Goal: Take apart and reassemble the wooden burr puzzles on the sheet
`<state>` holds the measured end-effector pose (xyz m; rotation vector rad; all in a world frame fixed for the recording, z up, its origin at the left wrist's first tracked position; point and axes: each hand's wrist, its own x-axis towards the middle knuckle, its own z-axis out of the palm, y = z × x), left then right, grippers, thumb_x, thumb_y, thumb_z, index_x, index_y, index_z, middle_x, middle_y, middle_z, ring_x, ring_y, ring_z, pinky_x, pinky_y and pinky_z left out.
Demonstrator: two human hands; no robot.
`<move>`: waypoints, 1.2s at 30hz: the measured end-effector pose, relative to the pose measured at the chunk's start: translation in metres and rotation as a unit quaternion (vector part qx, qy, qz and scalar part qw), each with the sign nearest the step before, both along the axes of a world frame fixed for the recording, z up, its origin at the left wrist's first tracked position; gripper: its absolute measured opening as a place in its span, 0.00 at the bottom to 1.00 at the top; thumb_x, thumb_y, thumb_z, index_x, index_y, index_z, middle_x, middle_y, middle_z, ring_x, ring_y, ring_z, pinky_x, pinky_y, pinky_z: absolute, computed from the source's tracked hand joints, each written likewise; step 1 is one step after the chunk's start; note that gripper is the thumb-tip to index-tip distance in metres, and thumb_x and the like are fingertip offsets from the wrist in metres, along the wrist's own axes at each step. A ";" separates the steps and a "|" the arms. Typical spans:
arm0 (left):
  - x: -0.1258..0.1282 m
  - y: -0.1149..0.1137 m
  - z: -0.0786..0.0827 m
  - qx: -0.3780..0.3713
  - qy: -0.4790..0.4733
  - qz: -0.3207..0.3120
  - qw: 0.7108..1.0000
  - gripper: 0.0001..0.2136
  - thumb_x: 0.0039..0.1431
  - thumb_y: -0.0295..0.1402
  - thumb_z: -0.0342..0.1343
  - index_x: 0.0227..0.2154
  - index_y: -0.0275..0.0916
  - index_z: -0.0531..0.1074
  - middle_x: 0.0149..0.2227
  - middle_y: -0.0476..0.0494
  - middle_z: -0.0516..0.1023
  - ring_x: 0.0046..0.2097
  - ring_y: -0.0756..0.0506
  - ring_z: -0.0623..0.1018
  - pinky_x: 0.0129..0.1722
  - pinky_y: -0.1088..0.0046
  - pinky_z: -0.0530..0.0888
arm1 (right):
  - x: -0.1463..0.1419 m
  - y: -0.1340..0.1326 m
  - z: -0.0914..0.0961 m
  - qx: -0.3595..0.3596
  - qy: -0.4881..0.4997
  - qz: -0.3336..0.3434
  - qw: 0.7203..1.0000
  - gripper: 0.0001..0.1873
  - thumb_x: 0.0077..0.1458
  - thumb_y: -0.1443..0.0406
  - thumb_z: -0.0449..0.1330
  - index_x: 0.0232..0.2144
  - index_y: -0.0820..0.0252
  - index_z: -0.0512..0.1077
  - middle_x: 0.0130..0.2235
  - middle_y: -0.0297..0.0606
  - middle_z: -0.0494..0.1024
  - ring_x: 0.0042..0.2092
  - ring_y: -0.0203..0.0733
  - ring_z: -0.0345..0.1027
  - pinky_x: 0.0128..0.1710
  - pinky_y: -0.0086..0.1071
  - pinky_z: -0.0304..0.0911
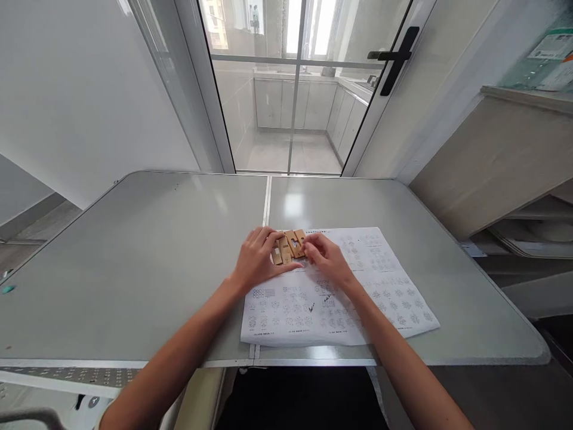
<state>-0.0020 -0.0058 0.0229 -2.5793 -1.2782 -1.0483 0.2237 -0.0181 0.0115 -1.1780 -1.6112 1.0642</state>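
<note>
A row of notched wooden puzzle pieces lies side by side on a printed paper sheet. My left hand is curved around the left end of the row, fingers along its far side and thumb stretched along the near side, touching the pieces. At the right end, my right hand has its fingertips pinched together close against the last piece. What those fingertips hold, if anything, is hidden. Small line diagrams and a few handwritten ticks cover the sheet, partly under both forearms.
The grey table has a metal seam down its middle. Beyond its far edge stands a glass door with a black handle. Wooden shelving rises at the right. A small green object lies near the left edge.
</note>
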 end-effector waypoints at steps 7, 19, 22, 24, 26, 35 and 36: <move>0.023 -0.024 -0.002 0.035 -0.039 -0.157 0.986 0.34 0.54 0.57 0.67 0.55 0.40 0.69 0.46 0.38 0.80 0.46 0.37 0.80 0.47 0.58 0.77 | -0.009 -0.008 0.004 -0.071 0.084 0.211 0.971 0.20 0.64 0.48 0.63 0.48 0.55 0.75 0.49 0.40 0.79 0.49 0.47 0.74 0.47 0.39 0.71; 0.028 -0.024 -0.008 -0.022 -0.072 -0.130 0.989 0.42 0.51 0.59 0.68 0.62 0.43 0.62 0.55 0.32 0.72 0.56 0.32 0.75 0.54 0.51 0.76 | -0.012 -0.008 -0.002 -0.201 0.176 0.189 0.945 0.23 0.61 0.44 0.65 0.43 0.55 0.71 0.23 0.22 0.63 0.16 0.28 0.53 0.14 0.25 0.46; 0.026 -0.023 -0.009 -0.044 -0.089 -0.085 0.991 0.39 0.53 0.57 0.68 0.62 0.44 0.63 0.56 0.33 0.69 0.58 0.33 0.73 0.55 0.51 0.75 | -0.009 -0.006 -0.001 -0.192 0.174 0.152 0.954 0.24 0.61 0.45 0.65 0.48 0.54 0.72 0.27 0.25 0.68 0.18 0.27 0.53 0.14 0.24 0.48; 0.026 -0.022 -0.009 -0.060 -0.087 -0.066 0.992 0.35 0.56 0.55 0.67 0.60 0.45 0.65 0.54 0.35 0.69 0.56 0.34 0.74 0.54 0.53 0.76 | -0.005 -0.005 0.000 -0.192 0.163 0.128 0.959 0.25 0.61 0.45 0.65 0.50 0.54 0.73 0.27 0.25 0.68 0.19 0.28 0.51 0.14 0.24 0.46; 0.025 -0.022 -0.009 -0.079 -0.075 -0.064 0.992 0.31 0.59 0.54 0.65 0.60 0.45 0.66 0.52 0.36 0.71 0.53 0.35 0.75 0.51 0.55 0.76 | -0.003 -0.005 0.001 -0.193 0.157 0.113 0.962 0.25 0.61 0.45 0.64 0.51 0.54 0.74 0.27 0.26 0.67 0.19 0.28 0.51 0.14 0.25 0.46; 0.026 -0.020 -0.004 -0.172 -0.125 -0.089 0.973 0.29 0.58 0.52 0.67 0.56 0.43 0.69 0.45 0.42 0.75 0.44 0.40 0.77 0.44 0.62 0.76 | -0.001 -0.002 0.002 -0.193 0.142 0.124 0.963 0.25 0.61 0.43 0.64 0.49 0.52 0.75 0.31 0.31 0.73 0.22 0.31 0.57 0.16 0.26 0.51; 0.026 -0.020 -0.004 -0.176 -0.140 -0.088 0.971 0.29 0.57 0.52 0.68 0.56 0.43 0.69 0.44 0.43 0.75 0.43 0.41 0.76 0.43 0.63 0.76 | -0.001 -0.002 0.001 -0.199 0.147 0.122 0.961 0.26 0.61 0.42 0.63 0.50 0.53 0.75 0.31 0.31 0.73 0.21 0.30 0.55 0.16 0.26 0.50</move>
